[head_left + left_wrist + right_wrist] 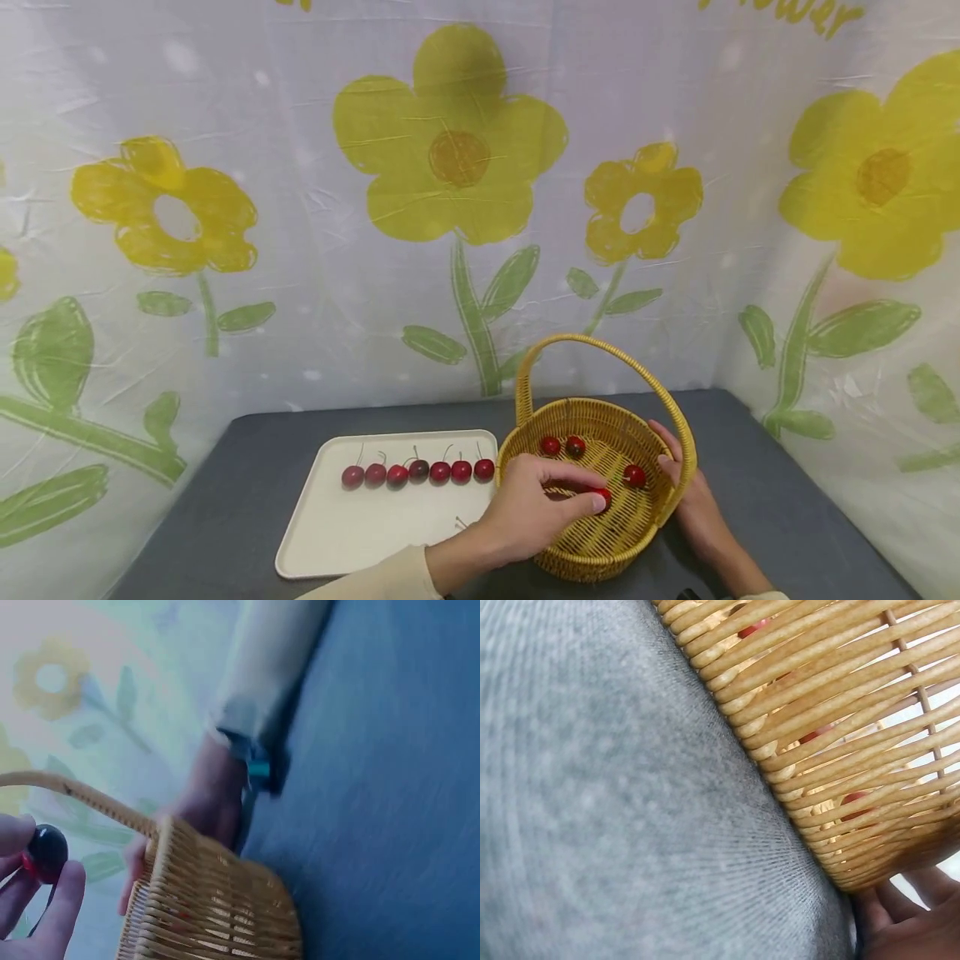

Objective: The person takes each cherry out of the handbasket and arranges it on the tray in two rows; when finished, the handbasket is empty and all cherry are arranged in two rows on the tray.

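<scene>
- The left hand [536,508] reaches into the wicker basket [600,546] and pinches 1 red cherry [602,497] between thumb and fingertips; the left wrist view shows the same cherry [46,853] held lightly at the fingers' ends.
- The right hand [693,496] curls over the basket's far-right rim, thumb inside, bracing it on the grey desk [225,508].
- 3 more cherries [573,446] lie loose on the basket floor, 2 near the back wall and 1 near the right side.
- Just left of the basket, touching or nearly so, sits a cream tray [337,533] with a row of 7 cherries [418,471] along its back part.
- The cherry looks small, light, smooth and round, so it would likely roll or slip from a loose hold; a gentle pinch across its middle suits it, or the stem, though I cannot tell whether this one has a stem.
- The basket seems stiff but light, apt to slide unless held at the rim.
</scene>
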